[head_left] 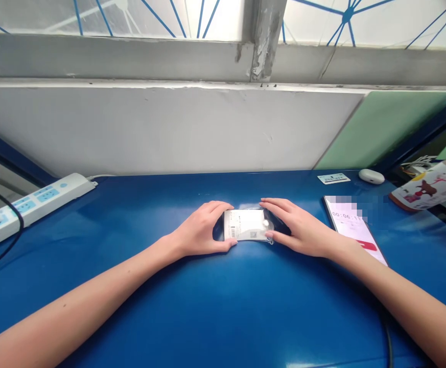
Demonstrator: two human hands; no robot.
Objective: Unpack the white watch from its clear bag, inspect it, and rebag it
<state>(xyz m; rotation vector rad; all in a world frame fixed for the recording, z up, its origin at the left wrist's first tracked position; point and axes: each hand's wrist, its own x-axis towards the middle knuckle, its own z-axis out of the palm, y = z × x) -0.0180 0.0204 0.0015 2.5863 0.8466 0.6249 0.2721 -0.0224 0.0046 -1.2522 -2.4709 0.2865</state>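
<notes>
A small clear plastic packet point(245, 225) with a white label and dark printing lies flat on the blue table point(223, 306), near its middle. My left hand point(202, 230) grips the packet's left end, fingers curled over the top edge and thumb under the near edge. My right hand point(297, 227) holds the right end the same way, fingertips on the top edge and thumb at the near corner. A small white round piece shows inside the packet beside my right thumb.
A phone point(355, 230) with a timer on its screen lies right of my right hand, a cable running from it. A white power strip point(34, 202) sits far left. A white card point(333, 178), an earbud case point(371, 176) and a printed bottle point(431, 189) lie at the back right.
</notes>
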